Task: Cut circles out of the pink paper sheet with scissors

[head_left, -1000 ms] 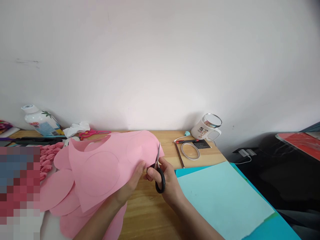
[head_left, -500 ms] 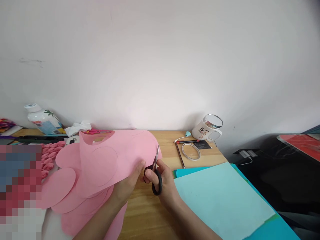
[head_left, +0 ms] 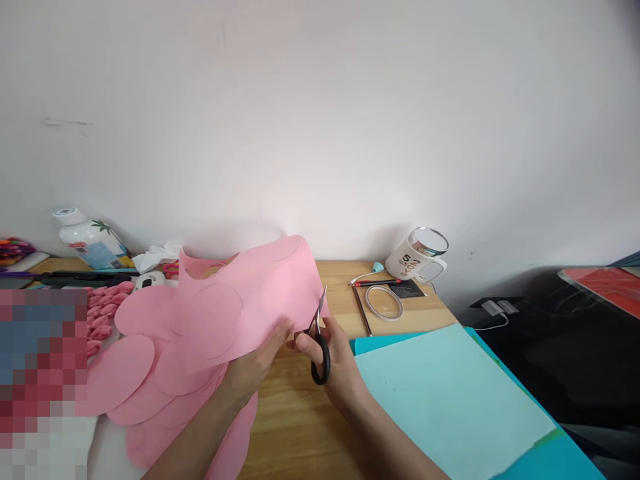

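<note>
My left hand [head_left: 263, 353] grips the lower edge of a pink sheet [head_left: 265, 290], thumb on top. The sheet is bent over, with round outlines drawn on it and a cut-out at its upper left. In my right hand [head_left: 335, 360] is a pair of scissors [head_left: 321, 360] with black handles. Their blades point up and away at the sheet's right edge, the tip showing beside the pink. Under the sheet and left of my forearm lies a heap of pink rounded cut pieces [head_left: 120, 370].
On the right lie a pale blue sheet [head_left: 445, 393] on darker blue ones, a pencil [head_left: 362, 310], a red-black pen [head_left: 375, 283] and a ring [head_left: 383, 303]. A white mug [head_left: 413, 259] stands behind. Far left are a white bottle [head_left: 93, 240] and crumpled tissue [head_left: 157, 255].
The pink sheet has turned and curled up more, its far edge now higher. The scissors have shifted slightly right. Both hands keep their hold.
</note>
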The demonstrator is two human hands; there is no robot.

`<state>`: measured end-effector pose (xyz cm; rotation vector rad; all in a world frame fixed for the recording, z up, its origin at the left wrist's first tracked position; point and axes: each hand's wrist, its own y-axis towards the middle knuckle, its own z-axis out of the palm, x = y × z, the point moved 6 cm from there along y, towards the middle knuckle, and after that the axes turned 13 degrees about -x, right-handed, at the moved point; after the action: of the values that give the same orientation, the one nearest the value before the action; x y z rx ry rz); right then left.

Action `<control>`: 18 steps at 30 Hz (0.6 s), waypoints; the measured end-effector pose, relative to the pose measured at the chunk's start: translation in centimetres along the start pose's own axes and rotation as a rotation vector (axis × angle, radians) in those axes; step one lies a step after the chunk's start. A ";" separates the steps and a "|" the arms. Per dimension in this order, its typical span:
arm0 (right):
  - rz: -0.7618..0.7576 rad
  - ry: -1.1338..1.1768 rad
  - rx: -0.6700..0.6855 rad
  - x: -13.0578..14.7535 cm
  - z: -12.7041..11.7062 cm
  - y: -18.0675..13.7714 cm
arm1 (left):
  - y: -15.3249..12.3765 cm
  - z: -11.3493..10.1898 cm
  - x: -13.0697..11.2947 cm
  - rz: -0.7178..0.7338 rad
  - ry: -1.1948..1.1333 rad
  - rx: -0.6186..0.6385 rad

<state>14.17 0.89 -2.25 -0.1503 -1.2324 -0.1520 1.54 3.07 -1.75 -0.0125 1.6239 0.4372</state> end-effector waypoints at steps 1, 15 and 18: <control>0.002 0.002 0.001 0.0 0.0 0.0 | 0.1 0.0 0.0 -0.006 0.000 0.013; -0.005 -0.047 -0.013 -0.3 -0.3 0.0 | 0.3 0.0 -1.1 0.005 0.051 0.078; 0.001 -0.034 0.001 -0.3 -0.1 0.0 | 0.4 -0.1 -1.1 0.016 0.061 0.059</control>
<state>14.20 0.84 -2.55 -0.1534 -1.2659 -0.1482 1.45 3.13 -0.60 0.0318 1.6969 0.4046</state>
